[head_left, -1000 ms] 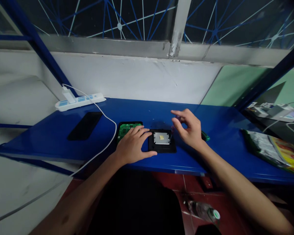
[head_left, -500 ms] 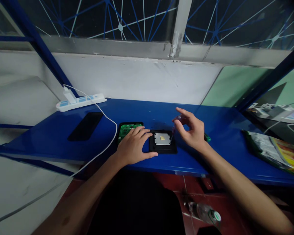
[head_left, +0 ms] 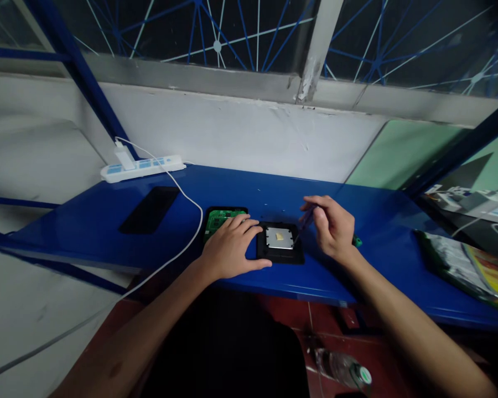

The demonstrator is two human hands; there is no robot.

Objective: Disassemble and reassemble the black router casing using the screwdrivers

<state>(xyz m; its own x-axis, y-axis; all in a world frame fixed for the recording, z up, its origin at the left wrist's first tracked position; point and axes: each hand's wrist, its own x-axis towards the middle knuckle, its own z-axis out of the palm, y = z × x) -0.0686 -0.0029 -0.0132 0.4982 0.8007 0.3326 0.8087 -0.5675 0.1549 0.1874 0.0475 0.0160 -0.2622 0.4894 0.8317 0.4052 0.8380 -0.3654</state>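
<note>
purple-handled tool [head_left: 308, 217] at the silver plate [head_left: 273, 239]: grip and position

your right hand [head_left: 334, 229] holds the purple-handled tool in a narrow grip, fingers curled around its handle. compared with half a second ago, your index finger is more bent and the handle leans further toward your right. the shaft slants down to the plate's right edge; whether the tip is seated cannot be determined. judged from this lean, the tool is less square to the plate, so any turning force may act off-axis.

your left hand [head_left: 228, 249] is spread wide and grasps nothing. its index fingertip and thumb border the left side of the black housing [head_left: 281, 258], apparently steadying it. the palm and other fingers partly cover the green circuit board [head_left: 218, 219].

the housing lies flat on the blue table [head_left: 382, 251], in front of you and between your hands. the silver plate sits inside it, with a yellowish pad [head_left: 279, 236] near its centre. the circuit board is just left of the housing. a green-ended item [head_left: 357, 241] shows beside your right hand, partly hidden.
</note>
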